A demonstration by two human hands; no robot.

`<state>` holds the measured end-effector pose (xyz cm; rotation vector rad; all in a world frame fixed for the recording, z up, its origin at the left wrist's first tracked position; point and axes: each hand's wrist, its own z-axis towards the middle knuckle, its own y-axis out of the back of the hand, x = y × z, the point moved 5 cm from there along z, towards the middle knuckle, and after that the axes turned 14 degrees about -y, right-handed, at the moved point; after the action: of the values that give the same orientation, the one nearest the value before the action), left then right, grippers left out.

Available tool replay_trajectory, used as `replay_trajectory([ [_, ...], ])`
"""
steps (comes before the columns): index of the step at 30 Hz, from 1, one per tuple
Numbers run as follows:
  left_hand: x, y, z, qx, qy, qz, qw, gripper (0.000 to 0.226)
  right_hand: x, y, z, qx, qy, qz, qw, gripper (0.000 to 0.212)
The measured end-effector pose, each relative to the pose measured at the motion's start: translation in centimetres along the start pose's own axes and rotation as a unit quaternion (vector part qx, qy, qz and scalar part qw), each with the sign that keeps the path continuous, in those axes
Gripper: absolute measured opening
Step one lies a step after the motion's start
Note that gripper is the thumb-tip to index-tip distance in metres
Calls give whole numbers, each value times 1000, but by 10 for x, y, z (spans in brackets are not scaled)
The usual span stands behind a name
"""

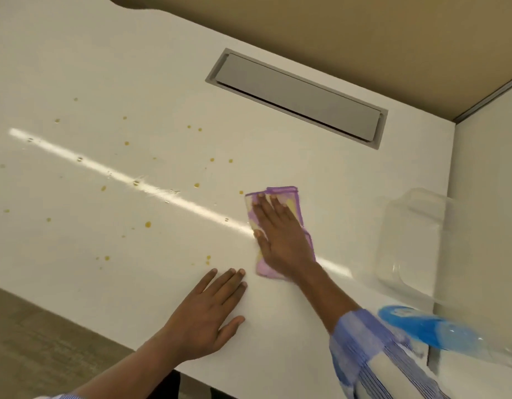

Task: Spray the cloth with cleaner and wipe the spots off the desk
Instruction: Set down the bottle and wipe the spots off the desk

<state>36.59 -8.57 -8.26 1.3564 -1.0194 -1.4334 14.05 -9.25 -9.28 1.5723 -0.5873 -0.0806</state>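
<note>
Purple-edged cloth [277, 226] lies flat on the white desk [162, 67] under the right hand [280, 240], whose fingers [266, 208] are extended and slightly spread, pressing it down. Left hand [205, 315] rests palm-down, fingers together, just beside the cloth. Yellow-brown spots [147, 224] scatter beyond the fingertips. Blurred blue spray bottle [427, 329] lies behind the right wrist.

The desk [110, 67] lies bare across the left and centre of the frame, broken only by small spots [147, 224]. At right, a clear container [413, 240] and blue spray bottle [430, 331] crowd the corner beside the partition wall [488, 197].
</note>
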Motion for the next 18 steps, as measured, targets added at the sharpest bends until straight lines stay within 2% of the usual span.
replay_trajectory([
  [1,0,0,0,5,1,0,1000,58,-10,6,3,-4,33,-6,999,60],
  [2,-1,-1,0,12,3,1,1000,59,-24,11,12,-15,30,-12,999,58],
  [4,-1,-1,0,26,7,2,1000,60,-58,24,39,-53,-78,-18,995,60],
  [7,-2,0,1,43,16,6,999,62,-70,28,62,-91,-265,-26,960,64],
  [9,-4,-1,-2,47,21,6,999,64,-46,23,60,-112,-325,-16,939,63],
  [10,-5,-2,-5,45,25,4,999,65,-29,19,55,-118,-327,-10,937,62],
  [12,-6,-2,-15,35,41,-2,999,66,11,5,37,-111,-264,-1,958,62],
  [15,-5,-1,-41,15,86,-7,996,66,70,-21,-7,-43,-87,0,995,62],
  [18,-5,-2,-79,6,130,-9,991,69,92,-35,-47,31,110,-3,993,59],
])
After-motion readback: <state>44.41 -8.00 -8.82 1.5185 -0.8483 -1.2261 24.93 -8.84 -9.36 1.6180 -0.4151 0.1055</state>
